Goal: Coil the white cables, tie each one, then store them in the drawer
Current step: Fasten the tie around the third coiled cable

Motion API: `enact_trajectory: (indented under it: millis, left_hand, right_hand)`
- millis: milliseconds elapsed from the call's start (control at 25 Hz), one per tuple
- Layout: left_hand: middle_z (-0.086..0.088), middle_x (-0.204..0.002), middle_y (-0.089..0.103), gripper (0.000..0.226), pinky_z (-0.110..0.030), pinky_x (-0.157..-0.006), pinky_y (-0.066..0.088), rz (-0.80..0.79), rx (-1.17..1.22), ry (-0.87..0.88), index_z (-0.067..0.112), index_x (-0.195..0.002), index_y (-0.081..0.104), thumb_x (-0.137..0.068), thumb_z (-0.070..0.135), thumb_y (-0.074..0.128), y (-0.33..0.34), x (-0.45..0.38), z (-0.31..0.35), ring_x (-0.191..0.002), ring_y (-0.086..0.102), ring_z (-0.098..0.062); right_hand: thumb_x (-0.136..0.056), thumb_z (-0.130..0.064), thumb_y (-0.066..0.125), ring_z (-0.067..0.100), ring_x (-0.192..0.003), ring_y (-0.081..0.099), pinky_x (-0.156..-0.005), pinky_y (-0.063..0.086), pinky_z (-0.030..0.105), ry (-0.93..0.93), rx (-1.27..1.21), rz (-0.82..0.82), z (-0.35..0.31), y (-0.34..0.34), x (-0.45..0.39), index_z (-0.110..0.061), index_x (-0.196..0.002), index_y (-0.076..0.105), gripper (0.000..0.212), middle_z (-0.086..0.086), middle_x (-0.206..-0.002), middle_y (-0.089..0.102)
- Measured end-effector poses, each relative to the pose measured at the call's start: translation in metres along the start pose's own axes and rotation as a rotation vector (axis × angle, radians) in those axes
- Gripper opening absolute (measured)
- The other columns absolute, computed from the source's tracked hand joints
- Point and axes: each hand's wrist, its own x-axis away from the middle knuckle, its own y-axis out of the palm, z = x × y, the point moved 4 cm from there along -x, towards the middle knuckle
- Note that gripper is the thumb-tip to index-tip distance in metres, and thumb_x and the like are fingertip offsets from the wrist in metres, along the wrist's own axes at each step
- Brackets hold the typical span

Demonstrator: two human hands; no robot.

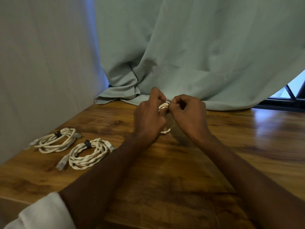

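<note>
Left hand [149, 117] and right hand [189, 113]: both grips curled tight, pinching third white cable coil [163, 106] above tabletop [181, 171]. Two tied coils: far coil [55, 140], near coil [89, 154], left of grips.

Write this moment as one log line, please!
step: tying third cable | left hand: gripping | right hand: pinching | tied coils on table: two

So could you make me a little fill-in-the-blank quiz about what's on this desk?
1. ____ coiled white cables already lie tied on the wooden table.
2. Each one's tie is ____ in colour.
3. The left hand and right hand together hold a ____ cable.

Missing words: two; black; white
</note>
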Motion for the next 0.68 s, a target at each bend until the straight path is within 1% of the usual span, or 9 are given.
enact_trajectory:
  millis: [80,200,280,360,440,600,680]
  left_hand:
    - [0.006,-0.088,0.075,0.037,-0.044,-0.066,0.056,-0.003,-0.006,0.018,0.025,-0.111,0.052,-0.086,0.014,0.077,0.001,0.001,0.002,-0.077,0.071,-0.016]
    - [0.005,-0.089,0.075,0.037,-0.042,-0.068,0.056,-0.028,-0.017,0.001,0.027,-0.116,0.057,-0.088,0.013,0.076,0.002,0.002,0.003,-0.079,0.07,-0.015]
    - [0.005,-0.089,0.075,0.03,-0.041,-0.067,0.056,-0.013,-0.002,0.001,0.026,-0.112,0.06,-0.09,0.013,0.074,0.001,0.002,0.004,-0.079,0.07,-0.016]
    - [0.005,-0.086,0.073,0.022,-0.038,-0.064,0.052,0.0,-0.005,0.024,0.024,-0.107,0.061,-0.091,0.014,0.071,0.0,0.003,0.007,-0.076,0.067,-0.016]
    - [0.005,-0.082,0.071,0.016,-0.038,-0.063,0.05,-0.003,-0.029,0.05,0.023,-0.103,0.061,-0.092,0.015,0.069,-0.001,0.002,0.009,-0.073,0.065,-0.018]
    - [0.005,-0.078,0.07,0.015,-0.041,-0.061,0.053,0.013,-0.054,0.083,0.024,-0.103,0.061,-0.093,0.016,0.068,-0.002,0.002,0.01,-0.07,0.066,-0.019]
    - [0.004,-0.077,0.07,0.016,-0.04,-0.06,0.051,0.035,-0.07,0.112,0.023,-0.103,0.061,-0.091,0.015,0.069,-0.004,0.001,0.011,-0.07,0.067,-0.022]
  right_hand:
    - [-0.083,-0.029,0.066,0.011,-0.064,0.067,-0.066,0.059,0.041,0.053,0.007,0.036,0.003,-0.001,0.0,-0.022,-0.074,0.076,0.015,-0.007,-0.065,0.071]
    - [-0.082,-0.029,0.071,0.009,-0.064,0.067,-0.064,0.059,0.036,0.063,0.029,0.014,0.004,-0.003,-0.001,-0.023,-0.075,0.078,0.012,-0.008,-0.064,0.071]
    - [-0.081,-0.031,0.072,0.009,-0.062,0.066,-0.063,0.058,0.035,0.047,0.062,0.012,0.002,-0.006,-0.001,-0.024,-0.074,0.077,0.011,-0.008,-0.063,0.07]
    - [-0.079,-0.033,0.072,0.009,-0.061,0.066,-0.062,0.058,0.035,0.048,0.097,0.026,0.003,-0.006,-0.001,-0.024,-0.071,0.075,0.012,-0.008,-0.062,0.068]
    - [-0.078,-0.034,0.071,0.01,-0.06,0.064,-0.059,0.055,0.033,0.027,0.143,0.032,0.002,-0.006,0.0,-0.025,-0.068,0.072,0.014,-0.008,-0.06,0.067]
    - [-0.082,-0.033,0.071,0.009,-0.058,0.061,-0.057,0.044,0.026,-0.012,0.191,0.06,-0.005,-0.01,0.002,-0.026,-0.072,0.071,0.012,-0.008,-0.06,0.065]
    - [-0.084,-0.031,0.072,0.009,-0.06,0.06,-0.057,0.045,0.026,-0.073,0.24,0.06,-0.013,-0.012,0.003,-0.025,-0.076,0.072,0.01,-0.008,-0.063,0.064]
